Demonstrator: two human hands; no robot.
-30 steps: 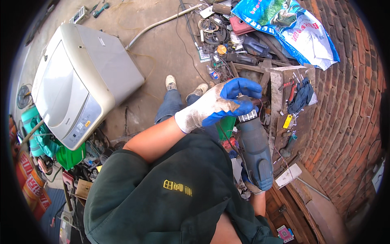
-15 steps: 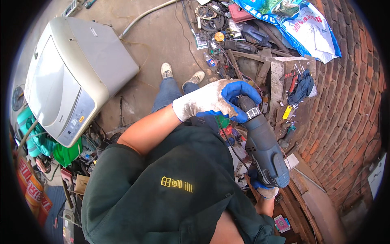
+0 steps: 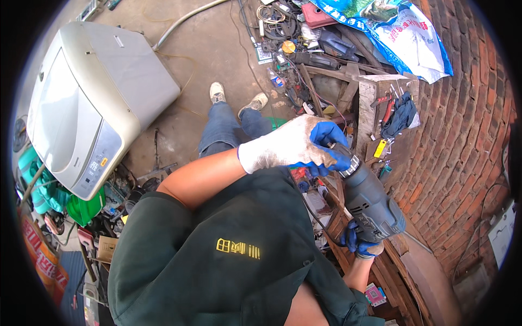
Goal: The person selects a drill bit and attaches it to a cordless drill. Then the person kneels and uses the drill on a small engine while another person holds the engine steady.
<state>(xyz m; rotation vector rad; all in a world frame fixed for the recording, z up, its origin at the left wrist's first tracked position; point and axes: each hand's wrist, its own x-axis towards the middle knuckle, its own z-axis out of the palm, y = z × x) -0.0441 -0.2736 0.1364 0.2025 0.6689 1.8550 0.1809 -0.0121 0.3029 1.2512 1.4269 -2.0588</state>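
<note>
A dark grey power drill (image 3: 372, 201) hangs tilted in front of me to the right, its chuck end toward the upper left. My left hand (image 3: 304, 145), in a white work glove with blue-coated fingers, is closed around the chuck (image 3: 349, 161). At the drill's lower end my right hand (image 3: 363, 243), gloved alike, wraps the grip, which is mostly hidden by fingers and the drill body. A black cord (image 3: 321, 220) runs beside the grip. Whether a bit sits in the chuck I cannot make out, since the left fingers cover its tip.
A white washing machine (image 3: 81, 108) stands at the left. Scrap parts and cables (image 3: 293, 32) are heaped at the far right, beside a blue and white sack (image 3: 405, 38). Pliers (image 3: 388, 110) and a dark cloth (image 3: 401, 115) lie on a wooden bench (image 3: 367, 106) near the brick wall (image 3: 462, 136).
The drill has shifted right and rolled, so the vents on its side show more. Both hands have moved right with it, still holding the chuck and grip.
</note>
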